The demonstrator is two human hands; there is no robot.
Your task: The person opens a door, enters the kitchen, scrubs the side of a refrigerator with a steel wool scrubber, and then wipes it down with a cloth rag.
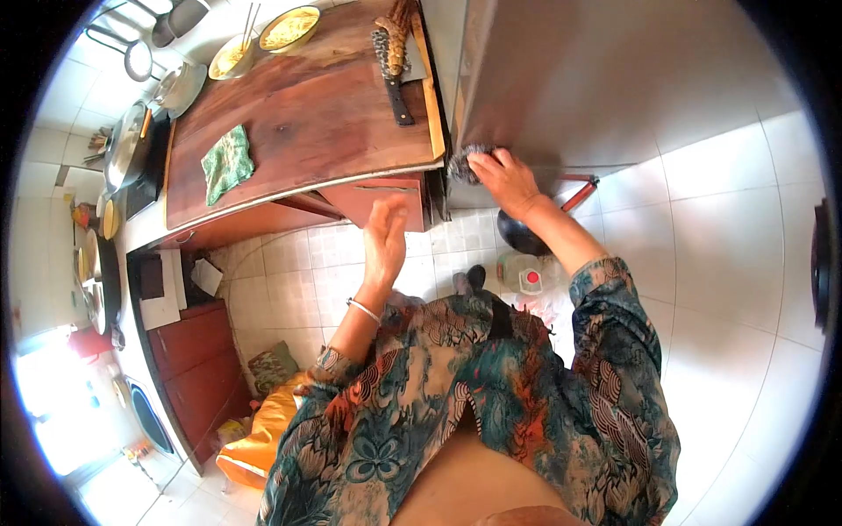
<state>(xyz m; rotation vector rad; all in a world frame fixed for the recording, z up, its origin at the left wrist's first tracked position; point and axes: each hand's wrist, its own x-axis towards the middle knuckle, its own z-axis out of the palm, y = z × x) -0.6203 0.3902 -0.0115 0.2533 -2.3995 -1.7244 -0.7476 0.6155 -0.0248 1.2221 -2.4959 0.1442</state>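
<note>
My right hand grips a crumpled dark grey cloth with a speckled texture. It presses the cloth against the lower front corner of a large grey metal-looking panel, beside the counter's right end. My left hand hangs in the air just in front of the counter's edge, its fingers loosely stretched and holding nothing. A white bracelet circles the left wrist. Nearest to that hand is a reddish cabinet door below the wooden counter top.
On the counter lie a green patterned cloth, a black-handled knife and two bowls of noodle-like food. A dark pan and a red-capped container are on the floor to the right. An orange bag sits lower left.
</note>
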